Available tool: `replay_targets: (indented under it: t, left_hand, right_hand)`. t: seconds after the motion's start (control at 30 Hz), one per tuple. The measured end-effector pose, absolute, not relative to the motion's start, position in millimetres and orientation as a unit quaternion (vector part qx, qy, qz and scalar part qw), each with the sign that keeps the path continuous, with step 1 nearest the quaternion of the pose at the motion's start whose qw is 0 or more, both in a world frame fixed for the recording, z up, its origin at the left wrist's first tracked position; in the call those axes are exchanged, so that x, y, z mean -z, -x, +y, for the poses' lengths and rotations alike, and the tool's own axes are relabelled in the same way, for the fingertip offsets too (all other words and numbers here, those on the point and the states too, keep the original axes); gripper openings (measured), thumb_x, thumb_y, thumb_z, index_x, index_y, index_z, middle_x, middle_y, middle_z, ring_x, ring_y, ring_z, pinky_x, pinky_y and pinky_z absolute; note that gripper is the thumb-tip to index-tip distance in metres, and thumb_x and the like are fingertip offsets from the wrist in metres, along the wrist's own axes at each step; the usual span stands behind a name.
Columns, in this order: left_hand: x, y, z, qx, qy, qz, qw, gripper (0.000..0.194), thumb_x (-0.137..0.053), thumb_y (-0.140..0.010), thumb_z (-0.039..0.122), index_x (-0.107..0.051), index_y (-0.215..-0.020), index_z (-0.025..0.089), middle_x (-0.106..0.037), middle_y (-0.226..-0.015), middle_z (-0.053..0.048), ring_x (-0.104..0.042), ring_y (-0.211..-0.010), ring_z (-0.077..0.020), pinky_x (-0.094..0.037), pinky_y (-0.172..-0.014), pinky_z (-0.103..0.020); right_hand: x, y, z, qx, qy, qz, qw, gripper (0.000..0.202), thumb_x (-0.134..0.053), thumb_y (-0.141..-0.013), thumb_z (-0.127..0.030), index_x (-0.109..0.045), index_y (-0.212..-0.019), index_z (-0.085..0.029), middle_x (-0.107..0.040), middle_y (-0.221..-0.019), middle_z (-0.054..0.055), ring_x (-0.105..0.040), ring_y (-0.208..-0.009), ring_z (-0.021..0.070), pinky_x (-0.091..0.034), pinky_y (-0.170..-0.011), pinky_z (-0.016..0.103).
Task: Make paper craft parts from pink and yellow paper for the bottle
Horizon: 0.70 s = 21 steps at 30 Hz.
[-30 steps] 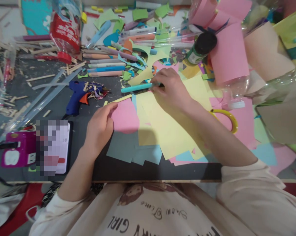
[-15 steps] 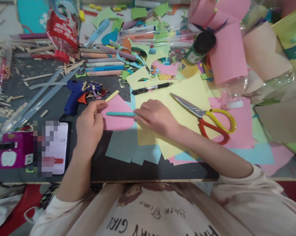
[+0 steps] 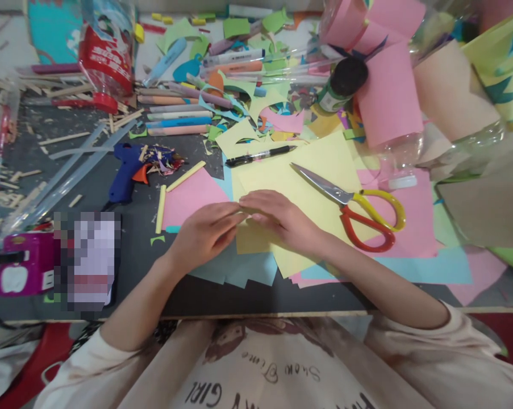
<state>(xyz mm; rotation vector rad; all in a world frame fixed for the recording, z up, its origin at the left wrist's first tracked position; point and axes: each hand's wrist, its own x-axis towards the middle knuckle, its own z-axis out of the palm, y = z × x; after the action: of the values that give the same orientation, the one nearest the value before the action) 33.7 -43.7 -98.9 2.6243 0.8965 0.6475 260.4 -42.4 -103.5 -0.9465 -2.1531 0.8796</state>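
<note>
Since half a second ago, the teal strip (image 3: 172, 229) has dropped down to the lower edge of the pink paper (image 3: 188, 196), and both hands have come together over that side. Only one end pokes out past my left hand (image 3: 209, 233), so I can't tell if the rest is resting on the desk (image 3: 222, 304) or pinched. As I read it, that puts strips along three sides of the pink sheet, counting the upper yellow strip (image 3: 187, 176) and the left yellow strip (image 3: 161, 209), neither of which I'm touching now. My left hand is curled, palm down, over the sheet's lower right part, with its fingertips up against those of my right hand (image 3: 282, 218), which is loosely bent above the yellow paper (image 3: 260, 184). No clue from my feed whether either one is really gripping anything, fingers block it. FWIW the black pen (image 3: 260, 155) sits just beyond them, scissors (image 3: 345, 197) off to the right, and the blue glue gun (image 3: 126, 173) to the left of the pink sheet.
</note>
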Motion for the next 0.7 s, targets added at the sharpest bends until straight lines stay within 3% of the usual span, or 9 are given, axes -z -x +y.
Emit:
replay_targets:
  t: [0.13,0.27,0.43,0.57,0.7]
  left_hand:
    - [99.1,-36.9,-42.8,-0.189,-0.928,0.299,0.115,0.026,-0.051,-0.089,0.016,-0.062,-0.112,0.019,-0.071,-0.116,-0.012,-0.068,-0.106,-0.0247,-0.055,-0.089,-0.040]
    - [86.2,-23.7,-36.7,-0.173,-0.916,0.319,0.170,0.026,-0.052,-0.080,0.018,-0.063,-0.103,0.020,-0.071,-0.107,-0.010,-0.066,-0.099,-0.0245,-0.052,-0.087,-0.039]
    - [74.9,-0.7,-28.6,-0.069,-0.884,0.405,0.222,0.015,-0.053,-0.080,0.026,-0.064,-0.090,0.024,-0.068,-0.095,-0.005,-0.064,-0.095,-0.0241,-0.047,-0.085,-0.038]
    - [74.7,4.8,-26.9,-0.033,-0.870,0.425,0.246,0.012,-0.053,-0.084,0.031,-0.063,-0.085,0.025,-0.070,-0.087,-0.003,-0.064,-0.088,-0.0237,-0.046,-0.082,-0.038]
    - [73.4,-2.1,-27.8,-0.088,-0.853,0.448,0.255,0.017,-0.051,-0.090,0.036,-0.062,-0.086,0.025,-0.071,-0.088,-0.003,-0.065,-0.086,-0.0218,-0.049,-0.079,-0.036]
  right_hand:
    - [105.0,-272.8,-43.7,-0.328,0.391,-0.822,0.252,0.036,-0.040,-0.101,-0.031,-0.063,-0.127,-0.020,-0.066,-0.134,0.010,-0.056,-0.133,0.0239,-0.044,-0.111,0.050]
    - [106.0,-282.9,-45.2,-0.253,0.446,-0.837,0.191,0.038,-0.042,-0.100,-0.035,-0.067,-0.124,-0.019,-0.060,-0.142,0.011,-0.049,-0.139,0.0288,-0.039,-0.116,0.053]
    - [105.8,-285.2,-46.0,-0.178,0.545,-0.798,0.185,0.047,-0.040,-0.099,-0.037,-0.055,-0.138,-0.013,-0.049,-0.151,0.016,-0.040,-0.145,0.0316,-0.036,-0.117,0.058]
    - [105.7,-281.9,-47.0,-0.216,0.436,-0.854,0.182,0.042,-0.037,-0.101,-0.035,-0.059,-0.133,-0.021,-0.057,-0.146,0.009,-0.046,-0.141,0.0244,-0.042,-0.116,0.051]
    - [109.2,-280.9,-45.8,-0.216,0.443,-0.853,0.171,0.041,-0.040,-0.101,-0.037,-0.062,-0.131,-0.020,-0.059,-0.143,0.010,-0.048,-0.140,0.0263,-0.040,-0.117,0.053]
